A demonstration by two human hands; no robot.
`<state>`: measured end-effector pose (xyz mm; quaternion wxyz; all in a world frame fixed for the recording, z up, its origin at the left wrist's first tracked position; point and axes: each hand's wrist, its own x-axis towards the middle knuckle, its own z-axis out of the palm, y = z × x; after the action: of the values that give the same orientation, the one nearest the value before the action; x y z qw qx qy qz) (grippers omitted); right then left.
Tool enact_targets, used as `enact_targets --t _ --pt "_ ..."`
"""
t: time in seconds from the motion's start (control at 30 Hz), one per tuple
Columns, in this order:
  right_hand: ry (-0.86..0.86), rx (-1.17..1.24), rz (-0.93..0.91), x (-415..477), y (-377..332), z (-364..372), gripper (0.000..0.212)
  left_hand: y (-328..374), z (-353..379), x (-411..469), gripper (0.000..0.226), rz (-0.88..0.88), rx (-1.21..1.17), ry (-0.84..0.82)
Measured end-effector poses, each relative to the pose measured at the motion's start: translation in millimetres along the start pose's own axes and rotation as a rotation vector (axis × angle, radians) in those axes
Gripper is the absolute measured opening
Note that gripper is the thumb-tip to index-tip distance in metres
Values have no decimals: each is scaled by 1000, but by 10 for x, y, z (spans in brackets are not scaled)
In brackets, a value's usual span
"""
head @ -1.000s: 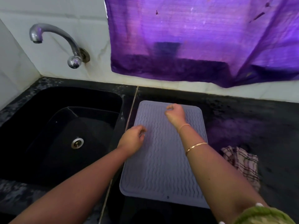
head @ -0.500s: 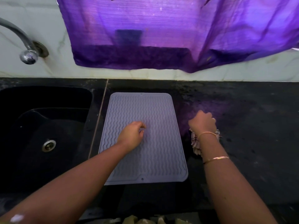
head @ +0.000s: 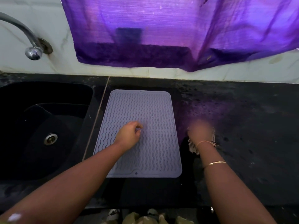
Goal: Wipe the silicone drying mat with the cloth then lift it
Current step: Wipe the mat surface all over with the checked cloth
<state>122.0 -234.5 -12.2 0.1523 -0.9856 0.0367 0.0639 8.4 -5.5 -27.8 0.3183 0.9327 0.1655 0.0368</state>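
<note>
A grey silicone drying mat (head: 152,110) with wavy ridges lies flat on the black counter (head: 242,126), just right of the sink. My left hand (head: 129,135) rests on the mat's middle with its fingers loosely curled, holding nothing. To the right of the mat, my right hand (head: 199,132), blurred by motion, grips a checked cloth (head: 192,147) that lies bunched on the counter. Most of the cloth is hidden under the hand and wrist.
A black sink (head: 40,126) with a metal drain (head: 51,139) lies to the left, below a curved tap (head: 30,44) on the tiled wall. A purple curtain (head: 161,29) hangs over the back wall. The counter's front edge runs along the bottom.
My right hand left the mat's far part, went right to the cloth and took hold of it. My left hand moved from the mat's left edge to its middle. The view shifted right.
</note>
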Motion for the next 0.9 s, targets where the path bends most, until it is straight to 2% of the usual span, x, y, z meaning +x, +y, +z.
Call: enact_targets --t 0.13,0.23,0.27,0.37,0.47,0.53,0.67,0.8,0.9 --pt "21 200 -5 94 -120 -142 26 -17 -17 -28 21 -119 -118 35" --pt "-12 460 -67 77 -342 -303 13 24 -63 -26 19 -197 -260 61" --pt "-58 611 -77 65 -424 -345 6 49 -87 -20 19 -218 -317 67" --pt "-294 1164 -52 -38 -655 -406 19 155 -172 10 21 -274 -480 65" --pt "-517 1477 -71 -211 -891 -389 26 303 -311 22 23 -348 -707 45" --pt "-629 1577 -69 -297 -1021 -327 27 369 -428 29 24 -408 -891 -1" --pt "-790 1668 -32 -370 -1155 -159 31 378 -629 13 27 -475 -1105 -79" --pt "-849 1641 -21 -382 -1231 -22 41 266 -779 -27 37 -450 -1108 -50" --pt "-909 1607 -12 -405 -1302 16 29 188 -857 -62 33 -420 -1053 -38"
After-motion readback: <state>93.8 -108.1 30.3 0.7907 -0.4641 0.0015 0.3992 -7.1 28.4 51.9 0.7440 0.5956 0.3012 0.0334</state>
